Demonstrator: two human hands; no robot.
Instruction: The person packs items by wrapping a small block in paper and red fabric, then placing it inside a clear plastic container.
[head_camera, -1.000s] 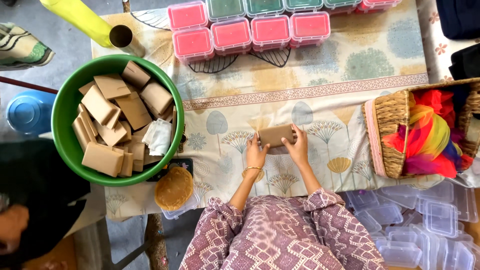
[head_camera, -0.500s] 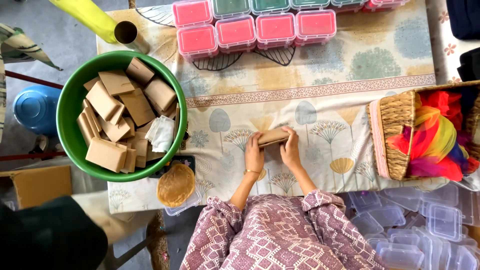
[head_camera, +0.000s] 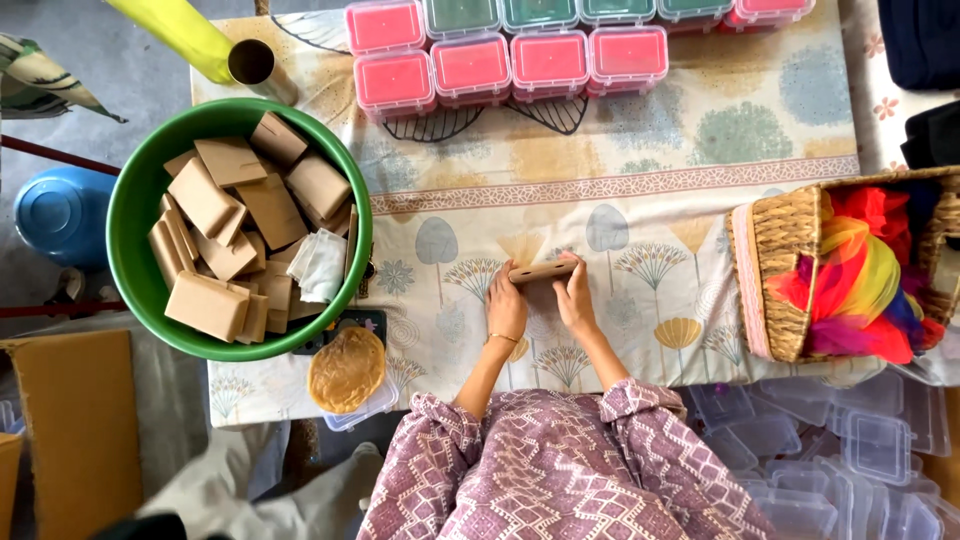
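A small brown paper-wrapped block (head_camera: 541, 271) stands on its edge on the patterned tablecloth (head_camera: 620, 215), held between both hands. My left hand (head_camera: 506, 305) grips its left end and my right hand (head_camera: 576, 297) grips its right end, fingers curled over the near side. A large green bowl (head_camera: 139, 205) at the left holds several more brown wrapped blocks (head_camera: 215, 225) and a folded white cloth (head_camera: 320, 265).
Pink and green lidded plastic boxes (head_camera: 515, 55) line the far edge. A wicker basket (head_camera: 785, 260) with bright coloured cloth sits at the right. Clear empty containers (head_camera: 830, 450) pile at lower right. A round tan lid (head_camera: 345, 370), a yellow tube (head_camera: 200, 40), a blue tub (head_camera: 60, 210).
The block was held flat, face up, a second ago; now it is turned up onto its edge. The view has shifted slightly and a person at the lower left has moved out of sight.
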